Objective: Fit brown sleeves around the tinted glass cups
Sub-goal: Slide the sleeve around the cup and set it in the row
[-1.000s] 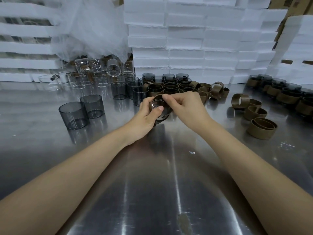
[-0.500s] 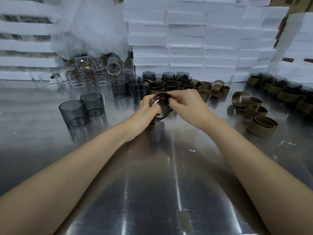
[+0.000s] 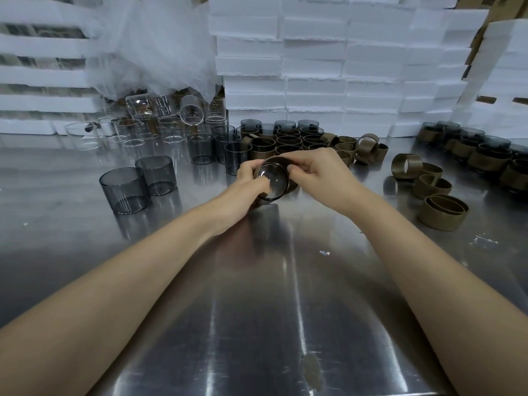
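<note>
Tinted glass cup (image 3: 271, 182) tipped on its side between both hands, base facing the camera, left hand (image 3: 245, 187) gripping it, right hand (image 3: 317, 170) pinching the brown sleeve (image 3: 281, 161) at its far rim

Only two arms in shot here: left forearm (image 3: 128, 281) and right forearm (image 3: 428, 267), both bare the whole way from the bottom corners up to the wrists. Left hand (image 3: 245, 181) and right hand (image 3: 317, 172) are bare too. Forearms look slim and smooth, with narrow wrists. Fingers (image 3: 303, 155) are slender, and the one nail I can make out, the right thumbnail (image 3: 289, 168), looks short and plain
</note>
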Tool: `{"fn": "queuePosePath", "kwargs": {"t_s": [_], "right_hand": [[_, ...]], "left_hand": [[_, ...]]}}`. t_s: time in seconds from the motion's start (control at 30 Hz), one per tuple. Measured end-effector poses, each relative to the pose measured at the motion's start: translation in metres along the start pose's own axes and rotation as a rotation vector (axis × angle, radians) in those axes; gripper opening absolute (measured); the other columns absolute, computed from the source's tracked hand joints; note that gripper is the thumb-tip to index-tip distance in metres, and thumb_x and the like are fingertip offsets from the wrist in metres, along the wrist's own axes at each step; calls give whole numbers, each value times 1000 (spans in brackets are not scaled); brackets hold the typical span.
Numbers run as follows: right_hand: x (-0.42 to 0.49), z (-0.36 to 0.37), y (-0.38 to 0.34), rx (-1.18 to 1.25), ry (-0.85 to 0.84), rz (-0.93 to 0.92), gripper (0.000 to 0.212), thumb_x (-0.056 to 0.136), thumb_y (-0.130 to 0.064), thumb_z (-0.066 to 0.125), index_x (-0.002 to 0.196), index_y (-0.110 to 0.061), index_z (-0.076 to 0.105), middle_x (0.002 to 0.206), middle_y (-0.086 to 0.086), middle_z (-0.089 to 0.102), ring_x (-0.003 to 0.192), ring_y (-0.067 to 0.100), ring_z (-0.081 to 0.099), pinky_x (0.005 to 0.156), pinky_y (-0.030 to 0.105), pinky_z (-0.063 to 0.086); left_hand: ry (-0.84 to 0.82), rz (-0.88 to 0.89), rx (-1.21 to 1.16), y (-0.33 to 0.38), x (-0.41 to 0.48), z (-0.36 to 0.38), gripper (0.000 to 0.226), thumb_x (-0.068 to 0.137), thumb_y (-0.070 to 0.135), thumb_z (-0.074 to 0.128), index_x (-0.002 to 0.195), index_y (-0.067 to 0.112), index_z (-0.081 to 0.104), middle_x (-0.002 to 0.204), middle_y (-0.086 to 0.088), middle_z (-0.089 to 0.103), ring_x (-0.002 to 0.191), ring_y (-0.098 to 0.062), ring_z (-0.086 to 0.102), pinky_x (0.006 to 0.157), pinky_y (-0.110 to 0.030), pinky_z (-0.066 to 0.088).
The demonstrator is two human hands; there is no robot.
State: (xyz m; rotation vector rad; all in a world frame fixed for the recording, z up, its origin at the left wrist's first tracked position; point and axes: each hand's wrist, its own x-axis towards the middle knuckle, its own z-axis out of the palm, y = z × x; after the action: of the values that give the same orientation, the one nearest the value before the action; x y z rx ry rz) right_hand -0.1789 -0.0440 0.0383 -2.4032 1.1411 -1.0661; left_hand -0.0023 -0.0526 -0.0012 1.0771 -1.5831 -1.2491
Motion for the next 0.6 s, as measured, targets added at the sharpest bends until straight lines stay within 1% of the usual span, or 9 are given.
{"fn": "queuePosePath", "kwargs": {"t_s": [0.07,0.13,0.23,0.3,0.37,0.43,0.5,0.57,0.6], "right_hand": [[-1,0,0,16,-1,2,39,89,4,48,113,-15,72,95,0,74,93,16,67,83,25,50],[-1,-1,0,7,8,-1,39,88,4,48,113,-15,72,94,-1,75,92,16,67,82,21,50],[0,1,0,-10,23,-8,40,90,3,48,114,-18,71,92,4,75,89,28,67,86,37,52],[0,1,1,-28,31,-14,39,91,2,48,116,-17,71,91,7,75,88,34,65,85,43,51],[0,1,2,-32,28,-18,38,91,3,48,116,-16,70,91,10,74,89,37,65,85,45,50],[0,0,2,-41,22,-27,38,92,3,47,117,-15,70,91,14,73,88,39,65,85,47,50],[-1,0,3,-72,22,-33,37,93,1,47,117,-15,69,88,17,72,85,40,64,83,47,50],[-1,0,5,-90,31,-39,36,93,1,47,117,-15,69,85,19,72,83,40,64,81,47,50],[-1,0,5,-86,40,-38,35,93,1,48,116,-14,70,86,17,72,84,38,65,82,45,50]], "left_hand": [[-14,0,-11,0,0,0,66,49,39,59,112,40,43,134,-5,46,122,-21,50,111,-46,37],[-26,-1,-43,2,0,2,69,46,38,60,113,37,43,132,-5,47,120,-20,51,110,-43,38],[-22,-4,-119,4,-1,6,73,40,35,61,111,32,43,119,0,50,110,-15,51,106,-39,40],[-22,1,-149,6,-3,7,75,38,34,61,110,30,43,116,1,50,105,-13,52,99,-34,42],[-27,1,-147,8,-5,8,74,39,31,61,111,30,43,115,-1,50,104,-14,50,98,-33,40],[-23,-7,-158,9,-6,9,65,49,22,60,112,28,43,113,-3,50,103,-16,50,101,-39,41],[-30,-7,-194,10,-8,12,53,59,18,53,111,25,43,109,-3,51,98,-16,51,93,-35,43],[-34,-7,-217,11,-10,14,48,62,17,51,109,23,43,104,-1,51,93,-13,50,81,-27,40],[-32,-2,-225,10,-11,15,46,62,17,51,108,23,43,102,-1,50,91,-12,49,79,-26,38]]}}
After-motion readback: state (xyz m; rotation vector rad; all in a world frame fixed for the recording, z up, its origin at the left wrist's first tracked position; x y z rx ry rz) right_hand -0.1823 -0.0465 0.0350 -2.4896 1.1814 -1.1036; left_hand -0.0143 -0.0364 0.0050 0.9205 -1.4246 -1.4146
